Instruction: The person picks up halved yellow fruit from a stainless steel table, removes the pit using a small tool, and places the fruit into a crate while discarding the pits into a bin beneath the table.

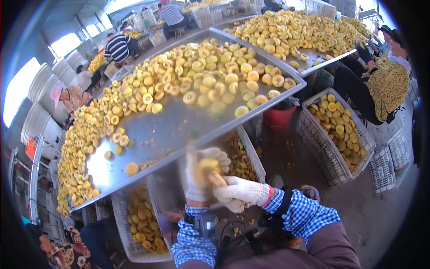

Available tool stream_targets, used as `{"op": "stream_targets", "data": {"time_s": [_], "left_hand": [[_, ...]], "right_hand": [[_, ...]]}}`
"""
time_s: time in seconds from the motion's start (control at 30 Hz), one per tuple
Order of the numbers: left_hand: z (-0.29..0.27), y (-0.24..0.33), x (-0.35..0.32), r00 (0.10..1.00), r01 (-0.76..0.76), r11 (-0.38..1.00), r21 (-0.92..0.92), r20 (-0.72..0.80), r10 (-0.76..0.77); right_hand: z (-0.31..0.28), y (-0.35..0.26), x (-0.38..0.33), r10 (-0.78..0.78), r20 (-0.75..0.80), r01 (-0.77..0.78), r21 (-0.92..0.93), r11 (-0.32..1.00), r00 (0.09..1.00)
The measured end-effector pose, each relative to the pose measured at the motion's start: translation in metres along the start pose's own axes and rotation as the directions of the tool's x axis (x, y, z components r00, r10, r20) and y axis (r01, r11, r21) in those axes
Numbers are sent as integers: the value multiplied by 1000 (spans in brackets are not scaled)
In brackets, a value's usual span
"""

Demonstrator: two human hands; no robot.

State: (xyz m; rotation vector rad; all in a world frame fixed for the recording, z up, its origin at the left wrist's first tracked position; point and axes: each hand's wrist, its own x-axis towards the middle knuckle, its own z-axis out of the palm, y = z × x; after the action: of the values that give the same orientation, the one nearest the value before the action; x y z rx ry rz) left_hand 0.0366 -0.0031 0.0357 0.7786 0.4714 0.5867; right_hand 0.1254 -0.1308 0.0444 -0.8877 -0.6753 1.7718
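A yellow fruit (208,164) is held in the gloved left hand (194,177), at the near edge of the metal table (174,134). The fingers are curled around its far and right sides; the exact contact points are blurred. The gloved right hand (242,192) is closed narrowly on a short tan object (217,179), which is directed at the fruit from the near right (probably a tool handle, though its tip cannot be made out). Whether the fruit is touched by that tip cannot be told.

The fruit should be treated as light, with flesh that is firm to moderately soft and easily bruised. Where flesh is exposed, as on the halved fruit (189,97) on the table, a wet and slippery surface is to be expected. Hold is best taken on the rounded skin, with the load spread over several fingers; the cut face and its rim should be left free, since thin edges may be torn or crushed. Some slip is likely to be reduced by the knit glove fabric.

Similar pieces are contained in the near-left crate (150,258), below the table's edge, and in the right crate (319,154).
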Motion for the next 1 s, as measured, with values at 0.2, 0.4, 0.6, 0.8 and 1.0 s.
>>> {"op": "stream_targets", "data": {"time_s": [0.2, 0.4, 0.6, 0.8, 1.0], "left_hand": [[8, 1, 1, 964, 205, 976, 77, -187, -188], [-15, 3, 4, 989, 135, 990, 33, -67, -133], [-114, 77, -94, 612, -81, 820, 567, -621, 490], [-140, 135, -92, 615, 360, -4, 933, -235, 753], [-18, 56, 138, 870, -267, -67, 961, 270, 413]], "right_hand": [[-10, 10, 4, -52, -54, 32, -324, 946, 997], [-13, 11, 3, 37, 296, -145, 351, 925, 954], [-45, 38, 0, 133, -152, -148, -98, 984, 979], [-23, 15, -4, 44, -134, -57, -93, 994, 990], [-51, 18, -14, -303, -396, 211, -258, 943, 867]]}}
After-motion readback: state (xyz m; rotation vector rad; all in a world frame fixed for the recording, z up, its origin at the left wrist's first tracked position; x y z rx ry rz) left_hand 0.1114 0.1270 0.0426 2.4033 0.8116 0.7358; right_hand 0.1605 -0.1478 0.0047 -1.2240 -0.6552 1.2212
